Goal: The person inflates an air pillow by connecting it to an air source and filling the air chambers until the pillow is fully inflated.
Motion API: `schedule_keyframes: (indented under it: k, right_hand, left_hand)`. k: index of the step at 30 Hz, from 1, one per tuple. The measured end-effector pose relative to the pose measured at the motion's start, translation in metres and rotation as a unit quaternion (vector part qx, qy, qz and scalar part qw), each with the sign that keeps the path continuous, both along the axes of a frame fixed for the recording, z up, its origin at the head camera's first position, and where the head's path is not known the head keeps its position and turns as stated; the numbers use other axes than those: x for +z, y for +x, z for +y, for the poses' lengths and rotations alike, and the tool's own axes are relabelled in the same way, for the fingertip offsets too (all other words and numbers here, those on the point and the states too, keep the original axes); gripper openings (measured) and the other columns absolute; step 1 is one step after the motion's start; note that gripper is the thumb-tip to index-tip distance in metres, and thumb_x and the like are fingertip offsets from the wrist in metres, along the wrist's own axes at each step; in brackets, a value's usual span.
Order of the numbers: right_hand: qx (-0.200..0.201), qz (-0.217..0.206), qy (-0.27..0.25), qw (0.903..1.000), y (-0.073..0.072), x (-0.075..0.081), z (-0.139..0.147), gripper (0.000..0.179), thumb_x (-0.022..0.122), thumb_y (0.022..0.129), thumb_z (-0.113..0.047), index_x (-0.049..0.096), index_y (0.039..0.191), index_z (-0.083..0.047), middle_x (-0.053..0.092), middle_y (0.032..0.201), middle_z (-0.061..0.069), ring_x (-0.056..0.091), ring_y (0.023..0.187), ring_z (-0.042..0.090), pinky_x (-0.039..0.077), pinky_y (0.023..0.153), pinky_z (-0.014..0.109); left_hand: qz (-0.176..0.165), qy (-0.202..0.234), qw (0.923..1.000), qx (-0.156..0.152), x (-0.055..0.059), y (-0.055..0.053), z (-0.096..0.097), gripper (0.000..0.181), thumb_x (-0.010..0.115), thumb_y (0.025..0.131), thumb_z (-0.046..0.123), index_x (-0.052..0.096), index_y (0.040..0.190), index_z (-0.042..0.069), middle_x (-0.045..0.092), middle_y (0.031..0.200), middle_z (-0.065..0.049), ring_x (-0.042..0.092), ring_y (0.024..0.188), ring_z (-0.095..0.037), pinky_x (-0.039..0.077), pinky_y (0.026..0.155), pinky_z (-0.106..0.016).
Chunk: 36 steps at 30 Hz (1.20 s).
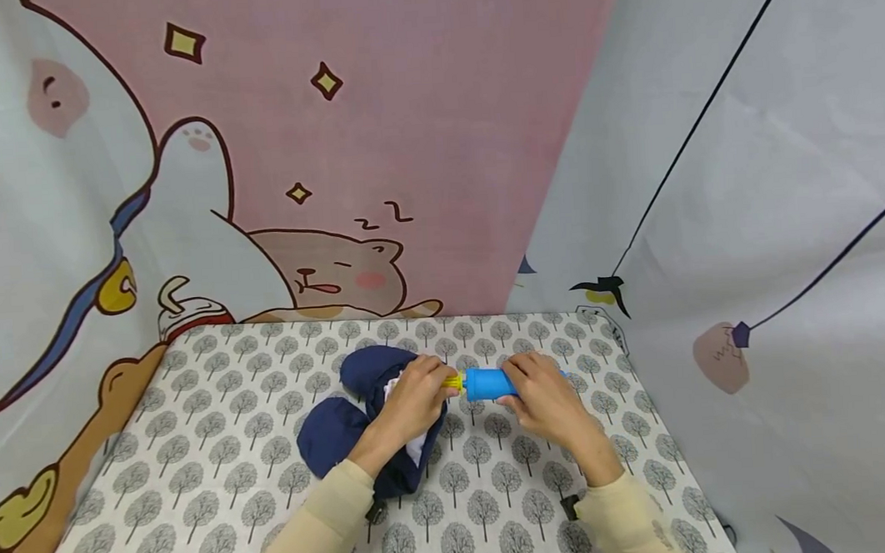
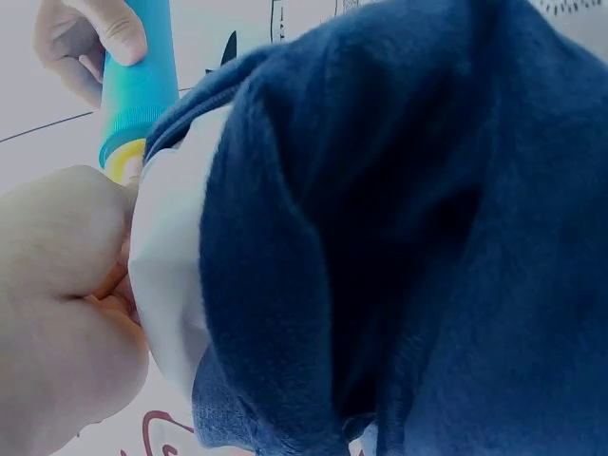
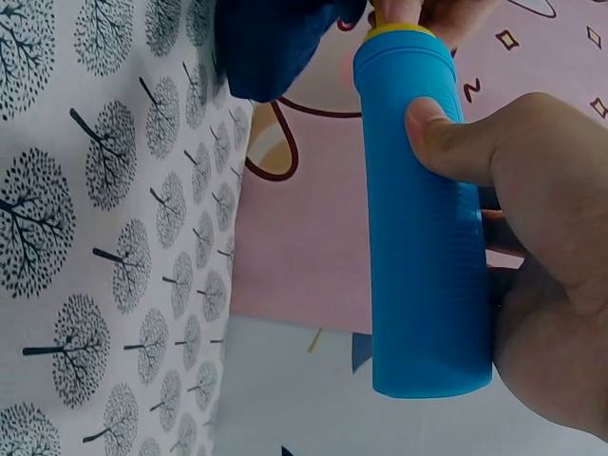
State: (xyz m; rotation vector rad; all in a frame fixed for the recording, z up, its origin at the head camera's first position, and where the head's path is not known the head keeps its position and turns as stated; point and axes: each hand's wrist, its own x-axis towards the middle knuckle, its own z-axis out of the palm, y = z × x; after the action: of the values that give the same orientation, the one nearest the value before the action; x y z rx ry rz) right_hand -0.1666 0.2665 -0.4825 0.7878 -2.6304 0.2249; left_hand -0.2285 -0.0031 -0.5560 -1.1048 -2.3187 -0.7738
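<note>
A blue cylinder that looks like a hand pump (image 1: pixel 489 383) lies roughly level over the table. My right hand (image 1: pixel 546 396) grips its barrel from the right, thumb along the side in the right wrist view. At the pump's left end is a yellow nozzle (image 1: pixel 457 383), pinched by the fingers of my left hand (image 1: pixel 411 399). Beneath and beside that hand is a navy, velvety, U-shaped neck pillow (image 1: pixel 331 437). A white part (image 2: pixel 176 247) of the pillow shows next to the left hand. The nozzle's tip is hidden behind the left fingers.
The table is covered by a white cloth (image 1: pixel 259 507) printed with grey trees. Behind it hangs a pink curtain (image 1: pixel 435 143) with cartoon animals, and a pale curtain (image 1: pixel 782 167) hangs along the right side.
</note>
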Motion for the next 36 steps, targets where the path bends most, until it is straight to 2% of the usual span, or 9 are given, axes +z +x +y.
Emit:
schedule_keyframes:
  k: [1, 5, 9, 10, 14, 19, 24, 31, 36]
  right_hand:
    - [0.000, -0.001, 0.002, 1.0000, 0.000, 0.000, -0.001, 0.057, 0.096, 0.092, -0.027, 0.075, 0.134, 0.005, 0.078, 0.126, 0.018, 0.072, 0.116, 0.037, 0.061, 0.107, 0.056]
    - [-0.002, -0.021, -0.007, 0.9998, 0.001, 0.001, -0.001, 0.057, 0.093, 0.095, -0.028, 0.073, 0.137, 0.006, 0.077, 0.130, 0.019, 0.073, 0.120, 0.038, 0.060, 0.110, 0.057]
    - [-0.011, -0.033, -0.020, 0.9992, 0.003, 0.001, 0.011, 0.056, 0.092, 0.096, -0.026, 0.073, 0.139, 0.004, 0.076, 0.133, 0.020, 0.073, 0.122, 0.040, 0.061, 0.109, 0.058]
    - [-0.013, -0.032, -0.023, 0.9991, 0.004, 0.001, 0.015, 0.055, 0.092, 0.096, -0.026, 0.073, 0.139, 0.004, 0.076, 0.133, 0.020, 0.074, 0.122, 0.040, 0.061, 0.108, 0.058]
    - [-0.023, -0.019, -0.032, 0.9991, 0.007, 0.002, 0.035, 0.054, 0.095, 0.093, -0.023, 0.075, 0.135, 0.003, 0.077, 0.130, 0.020, 0.075, 0.118, 0.041, 0.063, 0.103, 0.060]
    - [-0.038, -0.020, -0.034, 0.9985, 0.011, 0.005, 0.059, 0.055, 0.095, 0.092, -0.022, 0.075, 0.138, 0.003, 0.077, 0.133, 0.021, 0.074, 0.123, 0.044, 0.058, 0.111, 0.065]
    - [-0.044, -0.019, -0.038, 0.9981, 0.014, 0.009, 0.079, 0.055, 0.095, 0.091, -0.017, 0.075, 0.137, 0.004, 0.077, 0.133, 0.023, 0.073, 0.123, 0.047, 0.056, 0.110, 0.070]
    - [-0.064, -0.034, -0.042, 0.9965, 0.017, 0.017, 0.094, 0.056, 0.095, 0.091, -0.018, 0.074, 0.138, 0.006, 0.076, 0.134, 0.025, 0.072, 0.123, 0.049, 0.055, 0.109, 0.070]
    - [-0.054, -0.029, -0.042, 0.9972, 0.018, 0.018, 0.088, 0.055, 0.096, 0.090, -0.017, 0.075, 0.135, 0.006, 0.076, 0.131, 0.025, 0.073, 0.121, 0.048, 0.060, 0.105, 0.067]
  left_hand:
    - [-0.007, 0.012, 0.9999, -0.004, -0.005, -0.003, 0.001, 0.019, 0.084, 0.103, 0.023, 0.081, 0.113, 0.007, 0.073, 0.100, -0.004, 0.066, 0.096, -0.021, 0.057, 0.087, -0.041]
    - [-0.010, -0.001, 0.9999, -0.005, 0.010, 0.005, -0.001, 0.019, 0.085, 0.102, 0.019, 0.082, 0.114, 0.005, 0.075, 0.101, -0.007, 0.068, 0.096, -0.024, 0.059, 0.091, -0.045]
    - [-0.047, 0.008, 0.9988, -0.014, -0.002, -0.006, -0.002, 0.018, 0.080, 0.106, 0.024, 0.082, 0.116, 0.008, 0.076, 0.104, -0.005, 0.068, 0.099, -0.024, 0.059, 0.091, -0.044]
    - [-0.050, 0.007, 0.9986, -0.015, -0.001, -0.006, -0.003, 0.018, 0.079, 0.107, 0.024, 0.082, 0.116, 0.009, 0.076, 0.104, -0.005, 0.068, 0.099, -0.024, 0.059, 0.091, -0.044]
    - [-0.040, -0.004, 0.9991, -0.010, 0.015, 0.002, -0.006, 0.015, 0.079, 0.106, 0.022, 0.081, 0.112, 0.007, 0.076, 0.103, -0.005, 0.069, 0.098, -0.025, 0.060, 0.087, -0.042]
    - [-0.042, -0.032, 0.9985, 0.014, 0.042, 0.017, -0.005, 0.011, 0.083, 0.102, 0.017, 0.082, 0.109, 0.008, 0.077, 0.101, -0.006, 0.071, 0.098, -0.026, 0.061, 0.090, -0.042]
    - [-0.056, -0.060, 0.9959, 0.037, 0.048, 0.021, -0.005, 0.014, 0.082, 0.103, 0.020, 0.083, 0.110, 0.008, 0.078, 0.102, -0.005, 0.072, 0.097, -0.024, 0.062, 0.090, -0.039]
    - [-0.033, -0.042, 0.9984, 0.019, 0.042, 0.018, -0.010, 0.015, 0.080, 0.106, 0.021, 0.082, 0.109, 0.007, 0.076, 0.098, -0.005, 0.070, 0.093, -0.024, 0.062, 0.084, -0.038]
    - [-0.020, -0.024, 0.9995, -0.003, 0.004, -0.006, -0.010, 0.018, 0.075, 0.110, 0.027, 0.082, 0.111, 0.011, 0.072, 0.096, -0.004, 0.067, 0.091, -0.024, 0.059, 0.084, -0.037]
